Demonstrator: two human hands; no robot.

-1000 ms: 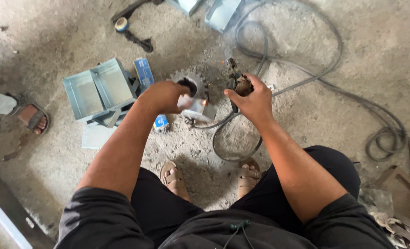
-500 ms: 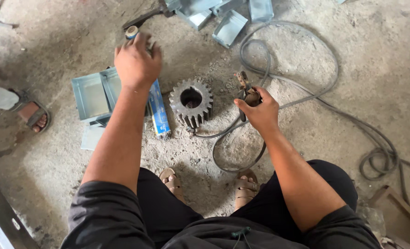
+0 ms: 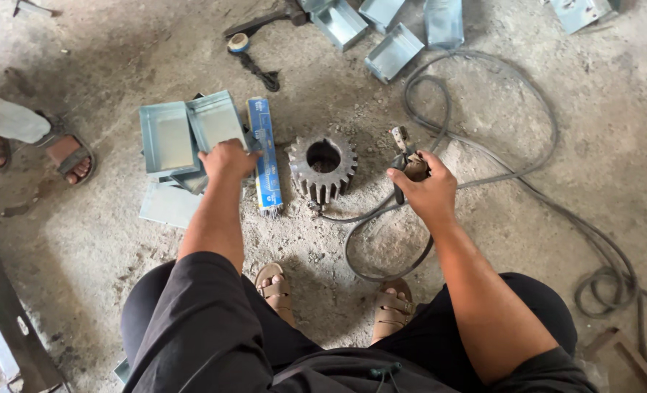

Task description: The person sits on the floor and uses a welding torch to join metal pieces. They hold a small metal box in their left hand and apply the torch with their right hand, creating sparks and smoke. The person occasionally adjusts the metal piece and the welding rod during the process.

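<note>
Right hand [image 3: 429,191] grip around electrode holder [image 3: 405,161]

Welding electrode holder [image 3: 403,164]: dark metal clamp, upright in the right hand's grip, trailing a black cable [image 3: 483,171] that loops across the concrete. Blue electrode packet [image 3: 265,153]: long, flat, rod tips protruding at its near end, lying beside shallow grey metal trays [image 3: 167,135].

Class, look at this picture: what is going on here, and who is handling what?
A person squats on a concrete floor. The right hand holds a welding electrode holder with its cable looping away. The left hand rests at the blue packet of rods, beside folded sheet-metal trays. A steel gear sits untouched between the hands.
</note>
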